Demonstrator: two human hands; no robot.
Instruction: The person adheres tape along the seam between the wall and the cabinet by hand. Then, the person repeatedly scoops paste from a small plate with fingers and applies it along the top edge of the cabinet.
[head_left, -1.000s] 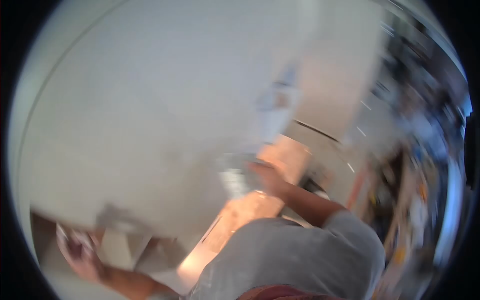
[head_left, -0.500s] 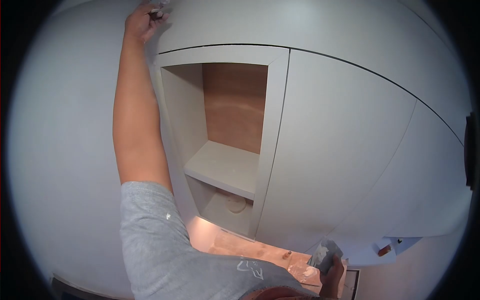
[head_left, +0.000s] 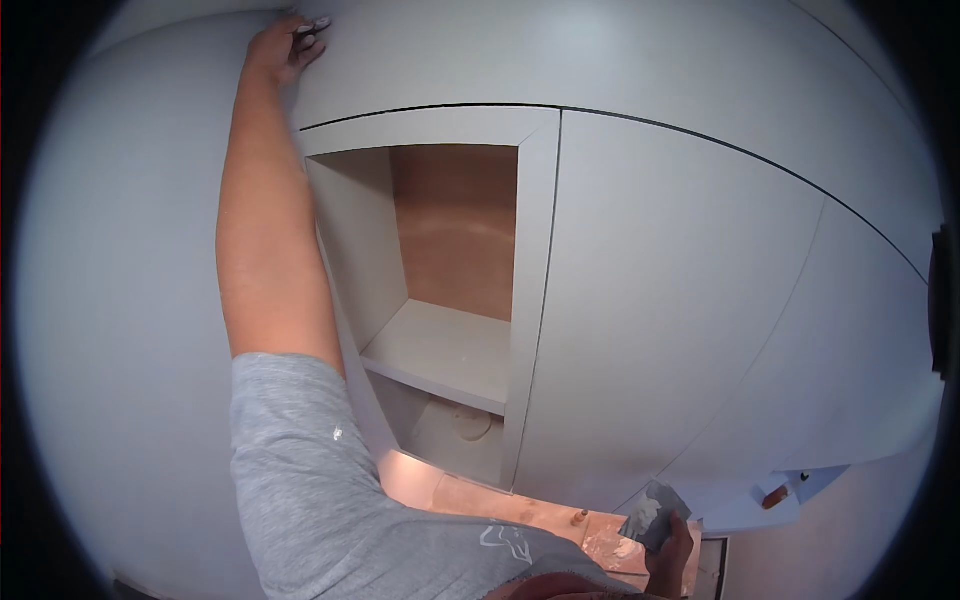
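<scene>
Pale-grey cabinet front [head_left: 680, 290]: left hand [head_left: 280, 55] curled round small dark object [head_left: 301, 38], upper left corner; right hand [head_left: 673, 552] gripping flat, white-smeared grey plate [head_left: 657, 534], near lower edge.

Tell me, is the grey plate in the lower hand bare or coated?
Partly coated: whitish material covers some of the grey plate, held in the right hand.

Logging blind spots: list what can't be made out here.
All in the head view:
Dark thing: mostly hidden by the left hand gripping it.
Right hand: partly hidden by the grey plate.
Round thing: partly hidden by the shelf above it.
Brown item left of the plate: too small to name.
Black thing, far right: cut off by the picture's edge.
</scene>
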